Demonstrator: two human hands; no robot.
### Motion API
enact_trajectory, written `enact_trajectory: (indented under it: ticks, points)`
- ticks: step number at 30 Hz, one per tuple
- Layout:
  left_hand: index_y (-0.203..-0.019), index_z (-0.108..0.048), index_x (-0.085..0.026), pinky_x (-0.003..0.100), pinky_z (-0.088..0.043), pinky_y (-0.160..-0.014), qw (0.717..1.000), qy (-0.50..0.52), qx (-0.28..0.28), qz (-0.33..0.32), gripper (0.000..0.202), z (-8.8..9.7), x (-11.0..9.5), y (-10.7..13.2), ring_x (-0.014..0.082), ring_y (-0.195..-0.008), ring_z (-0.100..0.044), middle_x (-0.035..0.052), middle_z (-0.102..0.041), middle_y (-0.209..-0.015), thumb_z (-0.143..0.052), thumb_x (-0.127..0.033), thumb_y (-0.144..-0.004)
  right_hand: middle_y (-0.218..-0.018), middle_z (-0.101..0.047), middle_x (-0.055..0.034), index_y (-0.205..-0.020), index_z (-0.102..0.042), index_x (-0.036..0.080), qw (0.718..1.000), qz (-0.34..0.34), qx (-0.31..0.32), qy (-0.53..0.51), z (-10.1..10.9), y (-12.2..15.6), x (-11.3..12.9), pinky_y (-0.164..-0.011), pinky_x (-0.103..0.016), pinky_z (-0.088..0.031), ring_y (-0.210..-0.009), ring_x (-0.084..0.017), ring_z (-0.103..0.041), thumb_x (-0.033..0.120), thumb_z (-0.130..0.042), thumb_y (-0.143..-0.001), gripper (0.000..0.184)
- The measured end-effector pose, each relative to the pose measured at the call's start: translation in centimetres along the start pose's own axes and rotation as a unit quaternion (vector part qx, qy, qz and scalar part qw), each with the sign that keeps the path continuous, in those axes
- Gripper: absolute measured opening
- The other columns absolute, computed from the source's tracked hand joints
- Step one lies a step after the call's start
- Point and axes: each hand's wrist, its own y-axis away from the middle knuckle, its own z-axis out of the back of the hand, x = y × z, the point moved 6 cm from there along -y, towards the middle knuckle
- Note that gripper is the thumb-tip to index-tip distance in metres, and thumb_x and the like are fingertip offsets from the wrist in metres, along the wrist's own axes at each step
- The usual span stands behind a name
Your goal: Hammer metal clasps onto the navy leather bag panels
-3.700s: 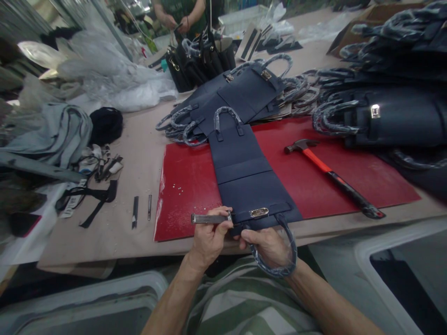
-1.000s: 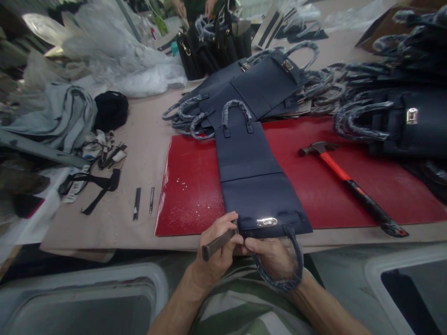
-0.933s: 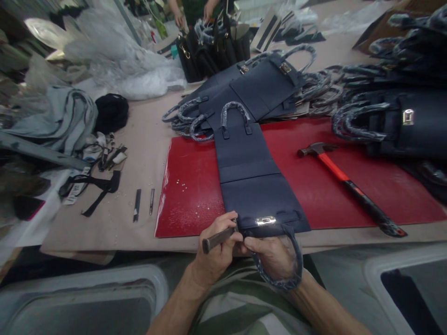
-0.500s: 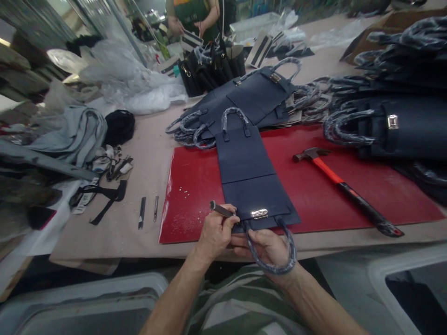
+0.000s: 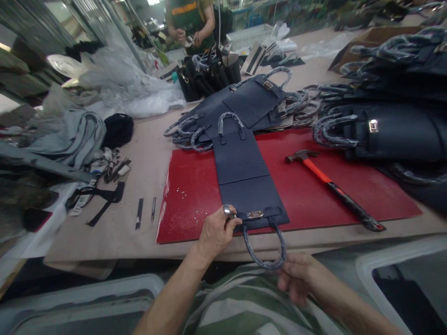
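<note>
A flat, dark navy handbag piece lies lengthwise on the red mat, with a plastic-wrapped handle at each end. Near its close edge is a shiny metal clasp. My left hand grips a metal punch, standing it upright at the left of the clasp. The punch's lower tip is hidden by my fingers. The near handle loops over the table edge. Beside that loop's right side is my right hand, slightly blurred, fingers loosely apart, holding nothing that I can see.
A claw hammer lies across the mat's right side. Navy bags pile up at right, more behind. Two slim metal tools rest at left. Clear plastic wrapping is heaped behind; a co-worker stands across the table.
My right hand has come out from under the bag's near edge and moved right, off the handle. In my left hand the punch has gone from tilted to upright.
</note>
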Motion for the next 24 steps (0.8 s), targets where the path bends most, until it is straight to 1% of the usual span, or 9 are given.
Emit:
enact_trajectory:
  ticks: [2, 3, 6, 8, 9, 13, 17, 19, 24]
  points:
    - [-0.098, -0.063, -0.018, 0.029, -0.054, -0.083, 1.0, 0.01, 0.016, 0.01, 0.007, -0.2, -0.1, -0.3, 0.0205, -0.09, -0.07, 0.008, -0.072, -0.099, -0.064, -0.019, -0.091, -0.064, -0.064, -0.0062, -0.074, -0.061, 0.018, 0.97, 0.08, -0.09, 0.209, 4.7, 1.1, 2.7, -0.048, -0.028, -0.037, -0.048, -0.014, -0.053, 0.051, -0.053, -0.085, 0.036]
    - [-0.097, -0.063, -0.018, 0.028, -0.054, -0.082, 0.999, 0.014, 0.025, 0.015, 0.006, -0.3, -0.1, -0.4, 0.0202, -0.09, -0.07, 0.0074, -0.072, -0.099, -0.064, -0.018, -0.091, -0.067, -0.064, -0.0075, -0.075, -0.061, 0.018, 0.927, 0.13, -0.186, 0.299, 7.3, 1.8, 4.8, -0.055, -0.031, -0.041, -0.055, -0.017, -0.056, 0.049, -0.049, -0.088, 0.035]
    - [-0.094, -0.064, -0.019, 0.027, -0.053, -0.081, 0.999, 0.029, 0.034, 0.03, 0.004, -0.7, 0.0, -0.5, 0.0194, -0.09, -0.069, 0.0063, -0.073, -0.098, -0.063, -0.018, -0.091, -0.102, -0.067, -0.0169, -0.102, -0.064, 0.015, 0.722, 0.234, -0.458, 0.463, 13.1, 4.4, 10.7, -0.079, -0.039, -0.046, -0.09, -0.028, -0.063, 0.038, -0.05, -0.088, 0.03]
    - [-0.096, -0.065, -0.019, 0.027, -0.053, -0.081, 0.998, 0.047, 0.016, 0.04, 0.007, -0.7, 0.3, -0.3, 0.0188, -0.09, -0.07, 0.0061, -0.073, -0.099, -0.061, -0.017, -0.091, -0.116, -0.062, -0.0248, -0.117, -0.058, 0.009, 0.63, 0.235, -0.505, 0.541, 14.4, 4.2, 12.9, -0.084, -0.043, -0.043, -0.104, -0.034, -0.059, 0.036, -0.054, -0.089, 0.039]
    - [-0.098, -0.065, -0.019, 0.026, -0.053, -0.081, 0.997, 0.057, 0.005, 0.045, 0.009, -0.7, 0.4, -0.2, 0.0186, -0.091, -0.07, 0.0061, -0.073, -0.099, -0.06, -0.017, -0.091, -0.116, -0.06, -0.0279, -0.119, -0.056, 0.006, 0.616, 0.22, -0.5, 0.568, 14.8, 3.7, 13.5, -0.083, -0.044, -0.042, -0.105, -0.037, -0.058, 0.036, -0.055, -0.09, 0.042]
    - [-0.1, -0.065, -0.019, 0.026, -0.053, -0.083, 0.995, 0.083, -0.014, 0.052, 0.011, -0.7, 0.8, 0.2, 0.018, -0.092, -0.07, 0.0061, -0.073, -0.101, -0.059, -0.017, -0.09, -0.094, -0.062, -0.0224, -0.099, -0.057, 0.013, 0.662, 0.161, -0.47, 0.562, 16.0, 1.4, 14.6, -0.069, -0.04, -0.037, -0.083, -0.031, -0.059, 0.03, -0.05, -0.093, 0.02]
    - [-0.099, -0.065, -0.019, 0.027, -0.052, -0.085, 0.994, 0.091, -0.015, 0.062, 0.011, -0.9, 0.9, 0.3, 0.0181, -0.093, -0.069, 0.0059, -0.073, -0.103, -0.059, -0.018, -0.09, -0.066, -0.052, -0.0039, -0.079, -0.052, 0.022, 0.891, 0.152, -0.337, 0.264, 16.5, -0.2, 14.5, -0.054, -0.03, -0.035, -0.056, -0.017, -0.048, 0.022, -0.059, -0.078, 0.007]
    - [-0.099, -0.065, -0.02, 0.027, -0.052, -0.084, 0.993, 0.094, -0.019, 0.067, 0.01, -1.0, 1.0, 0.3, 0.0181, -0.092, -0.069, 0.0058, -0.073, -0.102, -0.059, -0.019, -0.09, -0.066, -0.052, -0.0018, -0.08, -0.053, 0.021, 0.959, 0.143, -0.226, 0.089, 15.1, -0.8, 14.3, -0.05, -0.027, -0.038, -0.053, -0.014, -0.046, 0.019, -0.06, -0.071, 0.012]
    - [-0.097, -0.066, -0.02, 0.026, -0.052, -0.083, 0.99, 0.114, -0.024, 0.077, 0.01, -1.2, 1.1, 0.2, 0.0174, -0.089, -0.069, 0.0047, -0.073, -0.099, -0.061, -0.017, -0.088, -0.059, -0.034, 0.0065, -0.075, -0.044, 0.022, 0.972, 0.165, -0.154, -0.07, 10.3, 0.4, 14.6, -0.04, -0.02, -0.025, -0.042, -0.007, -0.027, 0.029, -0.054, -0.081, 0.014]
